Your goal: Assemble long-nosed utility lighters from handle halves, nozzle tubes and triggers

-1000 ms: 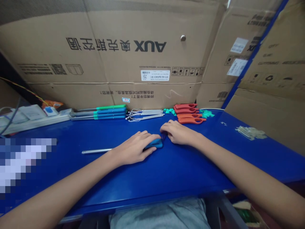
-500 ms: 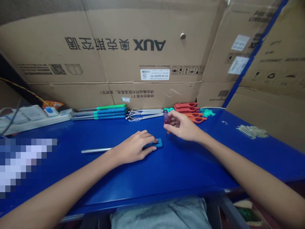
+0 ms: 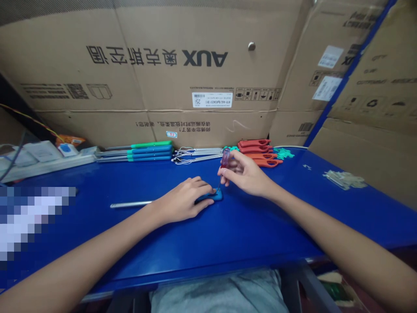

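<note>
On the blue bench point(image 3: 260, 226), the left hand point(image 3: 180, 201) lies over a small blue plastic piece point(image 3: 215, 197), with a slim steel rod point(image 3: 130, 204) to its left. The right hand point(image 3: 247, 174) holds a purple-handled screwdriver point(image 3: 225, 158) above that piece. Behind them lie blue-handled tools point(image 3: 150, 152), thin metal rods point(image 3: 198, 154) and, further right, red plastic handles point(image 3: 257, 150), all before a cardboard carton point(image 3: 130, 65).

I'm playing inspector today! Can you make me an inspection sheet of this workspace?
Surface: blue workbench, with a person's arms resting across it.
Job's things: small screwdriver with a purple handle, tip down at the blue plastic piece.
Clutter: silver rod, blue-handled tools, wire-looped rods, orange-red handles, green bits.
Hands: left hand on the blue piece; right hand pinching the screwdriver.
Cables: thin wires at far left.
Surroundings: cardboard boxes behind.
</note>
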Demonstrator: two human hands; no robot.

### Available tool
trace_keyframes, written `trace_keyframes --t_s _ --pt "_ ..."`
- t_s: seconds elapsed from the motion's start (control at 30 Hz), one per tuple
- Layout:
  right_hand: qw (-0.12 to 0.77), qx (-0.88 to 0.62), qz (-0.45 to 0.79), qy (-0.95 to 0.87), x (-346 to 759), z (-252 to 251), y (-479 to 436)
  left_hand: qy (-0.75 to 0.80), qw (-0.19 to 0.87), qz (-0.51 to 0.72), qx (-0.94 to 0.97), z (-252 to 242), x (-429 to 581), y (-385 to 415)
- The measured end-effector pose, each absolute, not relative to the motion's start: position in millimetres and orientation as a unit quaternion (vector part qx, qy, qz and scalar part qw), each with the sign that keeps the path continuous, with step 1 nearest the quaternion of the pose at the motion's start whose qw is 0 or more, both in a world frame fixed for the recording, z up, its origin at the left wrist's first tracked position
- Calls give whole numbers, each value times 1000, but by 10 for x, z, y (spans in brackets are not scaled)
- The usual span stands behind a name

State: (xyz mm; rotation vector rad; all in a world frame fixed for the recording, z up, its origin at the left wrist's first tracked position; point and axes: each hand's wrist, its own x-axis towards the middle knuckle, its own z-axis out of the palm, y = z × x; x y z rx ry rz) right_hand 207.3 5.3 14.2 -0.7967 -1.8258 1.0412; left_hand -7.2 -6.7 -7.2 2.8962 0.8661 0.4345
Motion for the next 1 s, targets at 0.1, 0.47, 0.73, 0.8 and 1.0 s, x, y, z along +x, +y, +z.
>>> trace_keyframes --t_s 0.1,0.47,0.73,0.8,1.0 --pt "438 -313 412 -735 2087 144 56 286 41 141 947 -75 -75 -63" --pt "433 -311 410 -740 2082 143 53 284 37 136 948 -79 -71 -53" --pt "436 -324 352 -762 2098 123 34 282 35 139 949 -71 -67 -62" --pt "437 -337 312 -774 2100 123 28 281 33 141 949 -71 -69 -59" --pt "430 -329 252 -802 2097 126 -2 282 30 141 949 -76 -69 -59"
